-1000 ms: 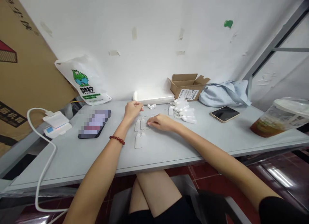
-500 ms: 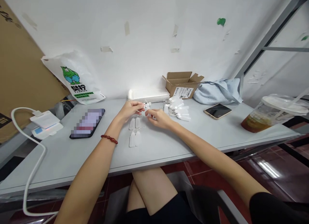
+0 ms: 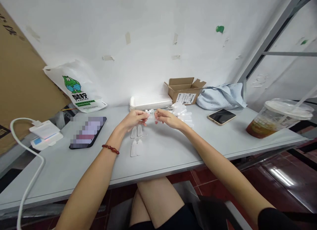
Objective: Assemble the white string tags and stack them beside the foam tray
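Observation:
Above the middle of the table, my left hand [image 3: 135, 120] pinches a small translucent white piece [image 3: 151, 117] between thumb and fingers. Just to its right is my right hand [image 3: 168, 118], its fingers curled in a pinch; what lies in them, if anything, is too small to make out. Small white bits [image 3: 149, 111] show behind my left fingertips. Below the hands lie white tags with strings [image 3: 136, 147], set in pairs, the upper pair partly covered by my left hand. A heap of similar white tags [image 3: 185, 117] lies behind my right hand, partly hidden.
A stack of white sheets [image 3: 151, 102] and an open cardboard box [image 3: 182, 88] stand along the wall. Phones lie left [image 3: 88, 132] and right [image 3: 221, 117]. A drink cup [image 3: 266, 122] stands far right, a white bag [image 3: 76, 88] back left, and a cable [image 3: 31, 183] crosses the left edge.
My hands have moved slightly apart, the right one a little to the right and over the tag heap. A translucent piece now shows between them. The whole view has shifted slightly.

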Available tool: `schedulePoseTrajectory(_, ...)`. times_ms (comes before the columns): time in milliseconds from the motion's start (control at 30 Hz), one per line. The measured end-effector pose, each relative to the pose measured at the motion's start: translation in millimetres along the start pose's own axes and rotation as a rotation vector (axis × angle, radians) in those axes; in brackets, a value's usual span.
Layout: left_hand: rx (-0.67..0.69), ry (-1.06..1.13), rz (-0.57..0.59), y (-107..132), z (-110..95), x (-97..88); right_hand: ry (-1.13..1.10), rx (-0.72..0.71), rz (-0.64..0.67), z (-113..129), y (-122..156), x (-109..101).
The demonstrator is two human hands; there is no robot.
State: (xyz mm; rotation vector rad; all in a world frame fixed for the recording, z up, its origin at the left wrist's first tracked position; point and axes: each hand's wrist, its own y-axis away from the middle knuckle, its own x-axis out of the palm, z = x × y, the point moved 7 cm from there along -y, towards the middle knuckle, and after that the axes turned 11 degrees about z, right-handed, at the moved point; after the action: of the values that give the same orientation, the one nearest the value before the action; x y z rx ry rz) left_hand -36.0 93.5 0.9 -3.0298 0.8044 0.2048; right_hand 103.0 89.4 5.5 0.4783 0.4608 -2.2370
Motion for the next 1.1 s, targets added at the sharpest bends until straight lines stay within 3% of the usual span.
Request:
schedulePoseTrajectory(167,0.042,0.008,-0.024,-2.0,-0.9,3.1,-0.152,-0.018,-0.071,-5.4,-1.7,-3.0)
schedulePoseTrajectory(400,0.136,-0.056,-0.082,-4.2,-2.6,-1.2,-0.386,0.09,-0.214,-18.9,-2.4,5.7)
schedulePoseTrajectory(600,0.161,-0.048,-0.006,-0.6,-9.1,2.6,-0.669,0.106,-0.173,-19.8,-2.1,12.0)
schedulePoseTrajectory(867,0.102,-0.014,-0.082,-3.5,-2.6,2.2,-0.616,0.129,-0.176,-17.6,-2.0,8.6)
schedulePoseTrajectory(1100,0.139,-0.043,-0.037,-3.9,-4.2,2.2,-0.694,0.15,-0.168,-20.2,-0.1,9.2)
